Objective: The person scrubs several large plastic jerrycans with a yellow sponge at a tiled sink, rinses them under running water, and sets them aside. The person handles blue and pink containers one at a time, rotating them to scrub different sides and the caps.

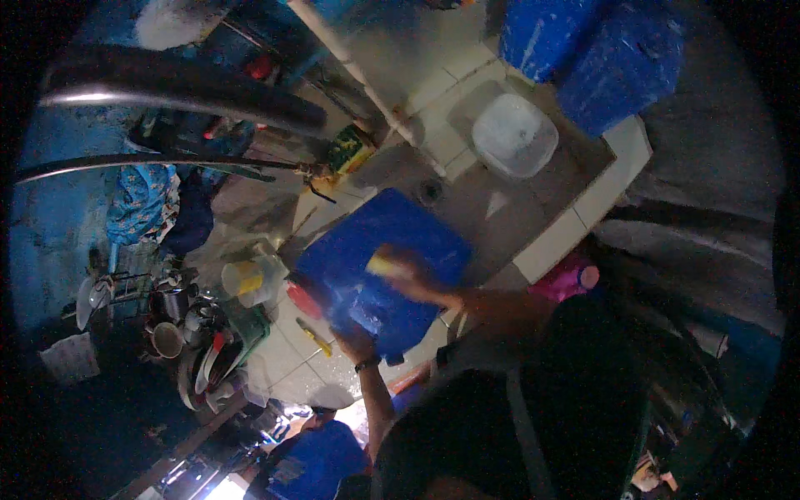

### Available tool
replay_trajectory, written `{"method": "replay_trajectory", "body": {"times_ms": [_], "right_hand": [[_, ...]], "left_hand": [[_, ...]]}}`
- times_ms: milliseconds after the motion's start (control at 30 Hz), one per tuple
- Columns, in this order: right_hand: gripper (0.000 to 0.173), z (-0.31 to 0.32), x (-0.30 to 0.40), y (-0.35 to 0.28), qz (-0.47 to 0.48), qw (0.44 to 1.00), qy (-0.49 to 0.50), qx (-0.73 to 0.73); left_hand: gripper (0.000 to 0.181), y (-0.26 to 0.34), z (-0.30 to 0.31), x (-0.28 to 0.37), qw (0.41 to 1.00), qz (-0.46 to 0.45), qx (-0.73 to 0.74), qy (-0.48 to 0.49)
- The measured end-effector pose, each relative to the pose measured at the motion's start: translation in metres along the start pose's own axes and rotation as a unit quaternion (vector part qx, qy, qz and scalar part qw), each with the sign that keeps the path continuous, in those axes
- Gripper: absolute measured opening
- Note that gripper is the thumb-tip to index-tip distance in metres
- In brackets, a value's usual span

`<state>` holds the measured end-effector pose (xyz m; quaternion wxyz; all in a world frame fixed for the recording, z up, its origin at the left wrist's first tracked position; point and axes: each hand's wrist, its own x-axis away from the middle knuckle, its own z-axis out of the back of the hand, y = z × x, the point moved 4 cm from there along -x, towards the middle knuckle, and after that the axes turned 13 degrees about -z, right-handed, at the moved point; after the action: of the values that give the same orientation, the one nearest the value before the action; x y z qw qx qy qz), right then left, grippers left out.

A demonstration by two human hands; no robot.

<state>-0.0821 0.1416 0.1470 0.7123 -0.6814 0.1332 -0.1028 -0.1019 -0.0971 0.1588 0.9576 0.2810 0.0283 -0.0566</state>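
A blue plastic panel or bin side [387,219] lies tilted over the tiled counter in front of me, its surface wet and shiny near the lower left. In my right hand [415,278] is a yellow sponge [378,262], pressed against the middle of the blue surface; the hand is blurred. My left hand [355,342] grips the lower left edge of the blue plastic, its fingers partly hidden. Close by that hand lie a red object [304,300] and a yellow-handled tool [315,339], perhaps a brush or knife.
A translucent tub [515,134] stands in the tiled basin beside a drain hole [430,190]. Tap [319,178] and pipe [369,87] jut over the counter. Dishes [200,337] pile at left; a pink bottle [565,279] is at right. Another person [319,459] is below.
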Motion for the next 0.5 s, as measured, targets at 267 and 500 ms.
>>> {"method": "replay_trajectory", "body": {"times_ms": [267,500], "right_hand": [[0.036,0.061,0.047,0.067,-0.183,0.948,0.185,0.184],[0.035,0.059,0.021,-0.081,-0.023,0.996,-0.032,0.081]], "left_hand": [[0.058,-0.024,-0.026,-0.010,0.969,-0.006,0.238,-0.065],[0.046,0.114,-0.065,-0.033,0.789,0.301,0.535,0.008]]}}
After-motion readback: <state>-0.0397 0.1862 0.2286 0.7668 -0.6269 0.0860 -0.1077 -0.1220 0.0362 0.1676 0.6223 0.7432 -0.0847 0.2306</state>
